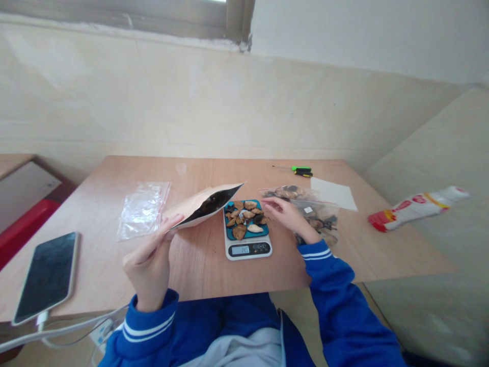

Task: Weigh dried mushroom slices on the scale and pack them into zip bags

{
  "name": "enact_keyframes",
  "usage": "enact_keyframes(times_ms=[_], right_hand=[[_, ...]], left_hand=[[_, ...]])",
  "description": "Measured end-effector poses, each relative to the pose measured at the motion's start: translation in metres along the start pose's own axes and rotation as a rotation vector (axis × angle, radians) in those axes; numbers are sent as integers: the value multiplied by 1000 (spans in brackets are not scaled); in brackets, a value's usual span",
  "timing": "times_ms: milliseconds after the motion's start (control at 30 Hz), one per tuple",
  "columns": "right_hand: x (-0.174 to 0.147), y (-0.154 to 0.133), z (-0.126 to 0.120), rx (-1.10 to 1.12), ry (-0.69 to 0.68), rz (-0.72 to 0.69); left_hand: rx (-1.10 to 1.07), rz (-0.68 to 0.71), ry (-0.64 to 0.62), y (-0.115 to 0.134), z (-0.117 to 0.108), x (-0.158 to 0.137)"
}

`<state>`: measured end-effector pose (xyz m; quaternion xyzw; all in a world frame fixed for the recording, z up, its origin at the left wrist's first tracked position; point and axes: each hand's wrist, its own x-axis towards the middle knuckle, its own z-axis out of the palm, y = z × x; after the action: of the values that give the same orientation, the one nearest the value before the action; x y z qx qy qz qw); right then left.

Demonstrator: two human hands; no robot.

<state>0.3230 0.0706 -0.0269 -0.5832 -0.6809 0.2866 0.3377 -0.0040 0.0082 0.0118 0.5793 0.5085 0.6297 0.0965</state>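
Holding the paper pouch (pixel 204 205) pinched at its bottom end in the left hand (pixel 150 262), mouth tilted just left of the scale (pixel 247 233); right hand (pixel 287 216), fingers loosely together, should sweep the dried slices (pixel 246 216) in gently.

Left hand (pixel 150 260) raised, thumb and fingers pinched together, wrist upright, forearm in blue sleeve rising from below. Right hand (pixel 287 215) extended forward, palm down, fingers loosely curled, blue-sleeved forearm angled inward.
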Motion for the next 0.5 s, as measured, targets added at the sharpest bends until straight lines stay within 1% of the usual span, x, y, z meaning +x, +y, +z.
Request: enact_keyframes(times_ms=[100, 200, 367, 500], right_hand=[[-11, -4, -5, -85, 41, -73], [-19, -8, -5, -177, 38, -133], [-19, -7, 3, -318, -16, -119], [-16, -5, 8, -373, -39, -120]], left_hand=[[4, 8, 17, 1, 1, 0], [-4, 5, 11, 1, 1, 0], [-25, -8, -1, 1, 1, 0], [-25, -1, 2, 0, 0, -1]])
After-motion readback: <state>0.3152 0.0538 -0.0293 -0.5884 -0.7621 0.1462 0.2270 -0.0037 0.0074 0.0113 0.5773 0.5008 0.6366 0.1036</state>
